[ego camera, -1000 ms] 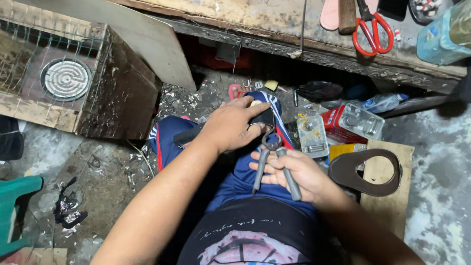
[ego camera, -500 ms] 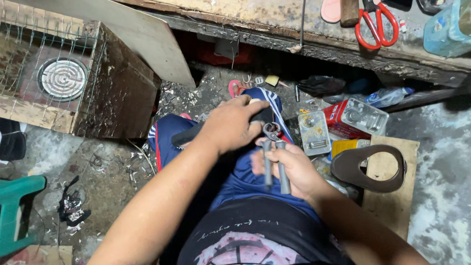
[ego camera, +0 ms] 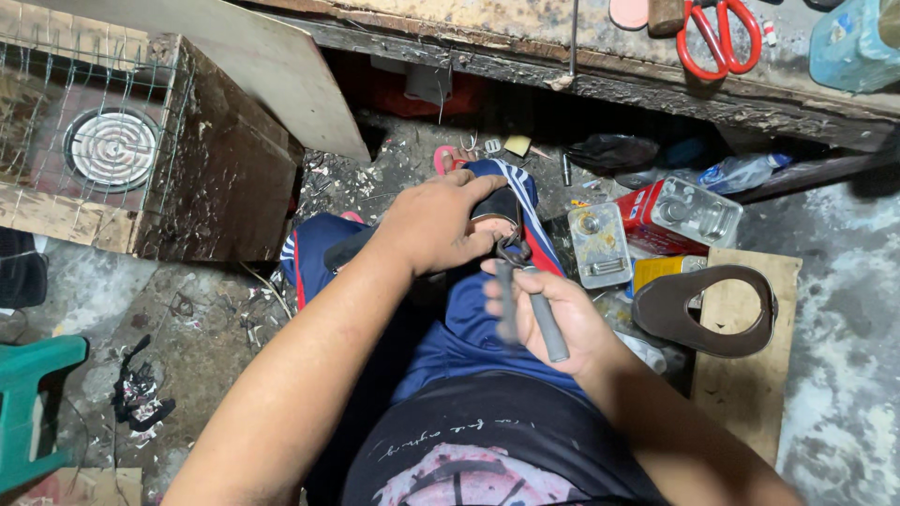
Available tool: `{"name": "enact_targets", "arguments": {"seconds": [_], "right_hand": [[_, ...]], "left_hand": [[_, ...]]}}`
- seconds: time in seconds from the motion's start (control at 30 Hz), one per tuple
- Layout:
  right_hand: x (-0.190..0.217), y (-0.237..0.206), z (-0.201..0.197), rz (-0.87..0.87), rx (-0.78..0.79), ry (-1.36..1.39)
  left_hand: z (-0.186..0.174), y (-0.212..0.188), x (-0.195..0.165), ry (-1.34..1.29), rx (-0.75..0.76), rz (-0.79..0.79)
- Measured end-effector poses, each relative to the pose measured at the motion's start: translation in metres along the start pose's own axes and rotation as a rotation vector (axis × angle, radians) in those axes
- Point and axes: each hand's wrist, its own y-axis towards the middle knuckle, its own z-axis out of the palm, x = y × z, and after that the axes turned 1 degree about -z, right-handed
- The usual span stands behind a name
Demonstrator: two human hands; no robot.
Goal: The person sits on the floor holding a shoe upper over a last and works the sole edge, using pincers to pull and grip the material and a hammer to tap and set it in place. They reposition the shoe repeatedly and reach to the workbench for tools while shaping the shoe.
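Littered floor below; left hand clamps a dark sole piece on the knee; right hand, at five o'clock, grips pliers; gripping step, calling next for a steady pull.

Red box-shaped package, right of centre of the frame, lying on the floor just behind a clear blister pack that holds silver metal parts. Yellow package, directly below the red one, partly hidden. Light blue plastic container, upper right corner, standing on the worktop. No signs or screens in view.
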Motion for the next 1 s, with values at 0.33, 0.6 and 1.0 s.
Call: {"name": "enact_targets", "arguments": {"seconds": [0.33, 0.6, 1.0], "right_hand": [[-0.027, -0.014, 0.003, -0.029, 0.058, 0.04], [0.03, -0.061, 0.021, 0.122, -0.056, -0.864], [0.011, -0.07, 0.021, -0.686, -0.111, -2.054]], "left_hand": [[0.005, -0.004, -0.01, 0.017, -0.008, 0.011], [-0.024, -0.015, -0.001, -0.189, -0.223, 0.013], [0.003, -0.101, 0.025, -1.815, -0.137, -0.026]]}}
